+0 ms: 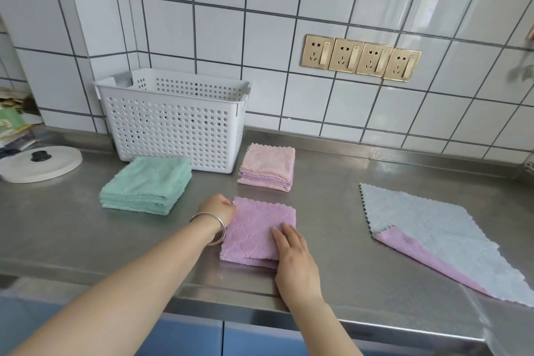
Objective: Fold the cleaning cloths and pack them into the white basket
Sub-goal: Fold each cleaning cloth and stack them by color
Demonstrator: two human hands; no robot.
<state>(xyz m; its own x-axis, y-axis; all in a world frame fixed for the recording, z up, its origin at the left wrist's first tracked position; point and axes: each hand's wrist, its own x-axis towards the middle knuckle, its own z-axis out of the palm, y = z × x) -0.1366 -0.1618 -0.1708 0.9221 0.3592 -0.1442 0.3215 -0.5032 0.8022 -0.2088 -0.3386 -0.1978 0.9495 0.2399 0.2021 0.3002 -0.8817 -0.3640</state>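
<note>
A folded purple cloth (254,228) lies on the steel counter in front of me. My left hand (218,209), with a silver bangle on the wrist, grips its left edge with curled fingers. My right hand (291,251) lies flat on its lower right corner. Behind it sit a folded pink and purple stack (268,166) and a folded green stack (147,183). The white perforated basket (173,124) stands against the tiled wall; I see nothing inside it. An unfolded grey cloth (427,228) lies on an unfolded purple one (424,257) at the right.
A white round lid (40,163) with a black knob lies at the far left, with a pile of packets (14,127) behind it. Gold wall sockets (359,58) sit above the counter. The counter's front edge (260,309) runs just below my hands.
</note>
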